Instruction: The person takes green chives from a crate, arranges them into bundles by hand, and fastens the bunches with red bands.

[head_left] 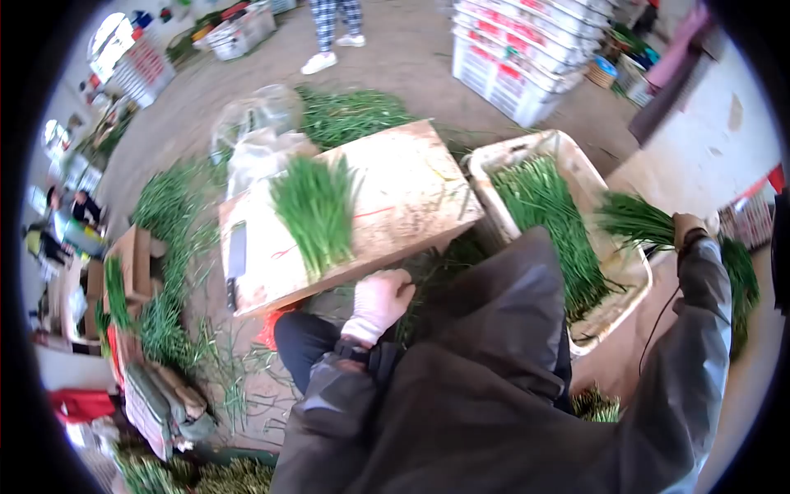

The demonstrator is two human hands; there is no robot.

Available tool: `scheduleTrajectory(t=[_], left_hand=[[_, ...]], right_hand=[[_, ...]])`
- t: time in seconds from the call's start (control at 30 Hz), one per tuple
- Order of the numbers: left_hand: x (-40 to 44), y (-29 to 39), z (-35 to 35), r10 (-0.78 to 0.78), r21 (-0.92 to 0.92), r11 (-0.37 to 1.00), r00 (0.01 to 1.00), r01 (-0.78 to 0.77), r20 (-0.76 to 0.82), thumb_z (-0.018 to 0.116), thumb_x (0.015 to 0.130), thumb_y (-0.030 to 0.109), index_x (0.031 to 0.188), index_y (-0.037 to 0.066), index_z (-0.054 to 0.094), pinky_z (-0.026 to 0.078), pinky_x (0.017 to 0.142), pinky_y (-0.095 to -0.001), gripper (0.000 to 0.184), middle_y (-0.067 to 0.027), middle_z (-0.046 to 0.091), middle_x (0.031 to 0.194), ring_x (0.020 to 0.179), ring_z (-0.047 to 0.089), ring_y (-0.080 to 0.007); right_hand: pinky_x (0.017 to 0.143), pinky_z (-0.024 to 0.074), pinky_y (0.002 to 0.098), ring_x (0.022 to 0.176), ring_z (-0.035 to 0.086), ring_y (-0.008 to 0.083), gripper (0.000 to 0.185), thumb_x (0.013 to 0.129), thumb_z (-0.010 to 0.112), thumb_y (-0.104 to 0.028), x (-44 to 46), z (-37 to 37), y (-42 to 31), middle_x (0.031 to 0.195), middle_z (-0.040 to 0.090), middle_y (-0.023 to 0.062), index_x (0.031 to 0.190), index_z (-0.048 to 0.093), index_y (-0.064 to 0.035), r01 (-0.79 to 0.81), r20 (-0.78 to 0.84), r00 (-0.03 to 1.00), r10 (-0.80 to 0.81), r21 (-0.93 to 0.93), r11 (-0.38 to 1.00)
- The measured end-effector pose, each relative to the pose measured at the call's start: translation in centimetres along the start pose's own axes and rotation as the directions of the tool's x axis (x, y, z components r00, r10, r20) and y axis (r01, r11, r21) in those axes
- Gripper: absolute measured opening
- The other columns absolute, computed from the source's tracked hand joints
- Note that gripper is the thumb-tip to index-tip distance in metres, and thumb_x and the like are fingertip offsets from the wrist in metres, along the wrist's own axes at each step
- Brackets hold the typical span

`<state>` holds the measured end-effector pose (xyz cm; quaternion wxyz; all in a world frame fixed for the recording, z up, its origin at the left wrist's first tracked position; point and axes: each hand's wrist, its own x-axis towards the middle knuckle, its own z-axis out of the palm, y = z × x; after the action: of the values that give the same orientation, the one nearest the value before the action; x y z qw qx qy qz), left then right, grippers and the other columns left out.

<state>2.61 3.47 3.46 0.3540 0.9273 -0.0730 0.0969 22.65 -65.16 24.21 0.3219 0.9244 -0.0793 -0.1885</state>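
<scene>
My left hand (383, 298), in a pale glove, is held with curled fingers just off the front edge of the wooden board (403, 177); nothing shows in it. On the board lies a loose bunch of garlic chives (317, 214), pale stem ends toward me. A cleaver (238, 251) rests at the board's left side. Stretched far out to the right, my right hand (690, 230) is closed around another bunch of garlic chives (634, 221), whose leaves fan left over the rim of a white tub (638, 309). More chives (547, 230) lie inside that tub.
Loose green leaves (173, 263) litter the floor left of the board. Behind it stand plastic bags (263, 148) and a leaf pile (354, 115). Stacked white crates (518, 66) rise at the back. A person's legs (333, 29) show at the top. Chives (741, 284) hang at far right.
</scene>
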Motion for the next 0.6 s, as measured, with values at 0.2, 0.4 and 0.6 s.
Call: scheduleTrajectory(t=[0.2,0.4,0.6], left_hand=[[2.4,-4.3,-2.3,-0.035,0.228,0.972,0.994,0.057,-0.1,0.077,0.085,0.024,0.093,0.01,0.073,0.057,0.073,-0.0441,0.016,-0.0131,0.072,0.083,0.082,0.071,-0.0328],[6.8,-8.7,-3.7,-0.079,0.39,0.919,0.995,0.051,0.057,0.071,0.09,0.033,0.109,0.01,0.075,0.046,0.106,-0.0494,0.03,-0.0147,0.074,0.111,0.117,0.065,-0.0349],[9.0,-15.1,-3.5,0.0,0.478,0.872,0.976,-0.108,0.22,0.052,0.102,0.043,0.131,0.015,0.069,0.021,0.118,-0.0738,0.043,-0.008,0.062,0.145,0.15,0.038,-0.0401]], right_hand=[[0.081,0.0591,0.0466,0.095,0.072,0.0385,0.079,0.057,0.083,-0.008,4.5,-5.3,-6.4,0.099,0.072,0.0225,0.132,0.057,-0.0018,0.291,-0.323,0.939,-0.12,0.556,0.779],[0.064,0.0562,0.0362,0.073,0.068,0.0203,0.062,0.068,0.077,-0.002,-1.6,-17.8,-22.3,0.08,0.068,0.0123,0.126,0.058,-0.0006,0.496,-0.365,0.852,-0.375,0.792,0.356],[0.069,0.0572,0.0384,0.076,0.07,0.0226,0.062,0.067,0.081,-0.012,-4.7,-23.6,-34.7,0.089,0.071,0.0129,0.125,0.061,-0.002,0.653,-0.301,0.661,-0.687,0.683,0.328]])
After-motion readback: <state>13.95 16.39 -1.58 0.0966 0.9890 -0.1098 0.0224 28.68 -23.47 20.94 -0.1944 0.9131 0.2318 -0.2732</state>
